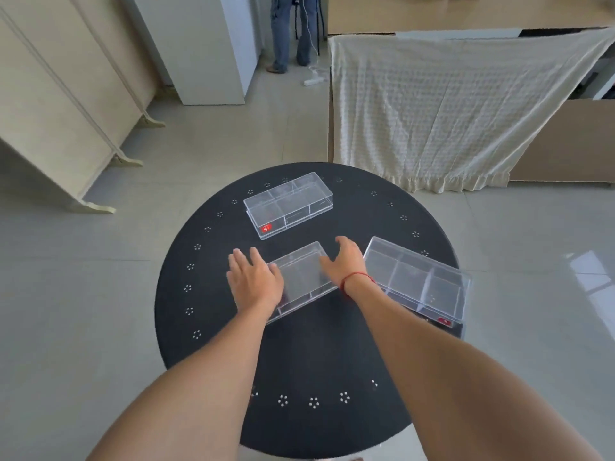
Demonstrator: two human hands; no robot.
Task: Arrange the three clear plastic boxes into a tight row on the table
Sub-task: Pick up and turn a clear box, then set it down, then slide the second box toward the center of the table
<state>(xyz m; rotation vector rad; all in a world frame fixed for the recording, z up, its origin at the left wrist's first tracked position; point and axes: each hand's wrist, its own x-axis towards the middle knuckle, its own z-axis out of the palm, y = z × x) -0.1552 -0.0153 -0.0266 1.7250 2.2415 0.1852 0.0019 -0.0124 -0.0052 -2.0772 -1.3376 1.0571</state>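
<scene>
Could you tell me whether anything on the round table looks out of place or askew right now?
Yes. The three boxes lie scattered at different angles, not in a row. The right box overhangs the table edge. The far box sits apart, and the hands, left and right, flank the middle box.

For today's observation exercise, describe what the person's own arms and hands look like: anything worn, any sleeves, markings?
Both forearms are bare, with no sleeves in view. The right hand has a thin red string bracelet around its wrist. The left hand wears nothing: no glove, ring, watch or band shows. No markings show on either arm.
</scene>
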